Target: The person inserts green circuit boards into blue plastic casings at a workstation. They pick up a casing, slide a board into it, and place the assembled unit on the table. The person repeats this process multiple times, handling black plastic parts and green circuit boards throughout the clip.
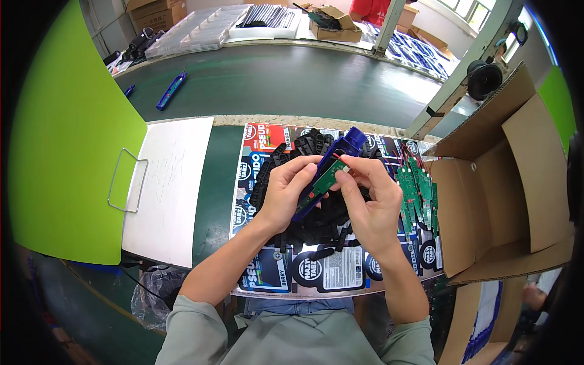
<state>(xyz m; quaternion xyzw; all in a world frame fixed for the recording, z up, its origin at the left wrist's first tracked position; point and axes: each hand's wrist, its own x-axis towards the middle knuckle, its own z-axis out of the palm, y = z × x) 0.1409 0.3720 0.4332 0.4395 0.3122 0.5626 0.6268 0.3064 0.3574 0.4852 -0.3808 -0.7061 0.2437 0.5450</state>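
While left hand (285, 193) grips 1 blue case (348, 144) above pile of black parts (316, 232), right hand (374, 198) pinches 1 green board (325, 182), also above pile. More boards (417, 196) right of pile, brown box (483, 204) farther right.

Blue housing (349, 143): partly hidden by left hand (287, 190) and green circuit board (326, 180). Black parts (317, 232), beneath housing: partly covered, count unclear. Red garment (368, 8), far beyond housing: cut by top edge.
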